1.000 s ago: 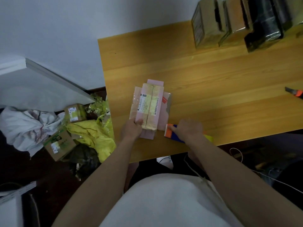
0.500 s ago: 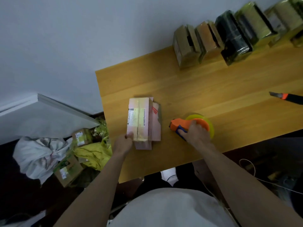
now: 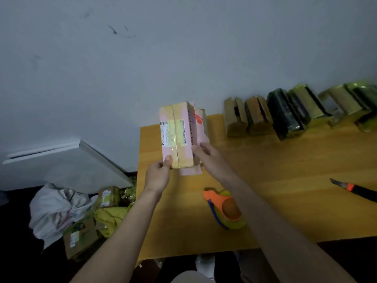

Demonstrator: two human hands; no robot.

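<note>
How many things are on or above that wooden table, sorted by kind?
Pink parcel, held up by the left hand and right hand: 1
Tape dispenser: 1
Utility knife: 1
Wrapped packs along the wall: 6 in view; the row runs off the picture's edge
Total: 9

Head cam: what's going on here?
A person is holding a pink parcel, taped and labelled, up over the far-left part of the wooden table. The left hand pinches its near-left corner, thumb on top; the right hand grips its right side. The orange tape dispenser lies unheld on the table near the front edge, and a utility knife lies to the right. A row of wrapped packages stands along the wall.
</note>
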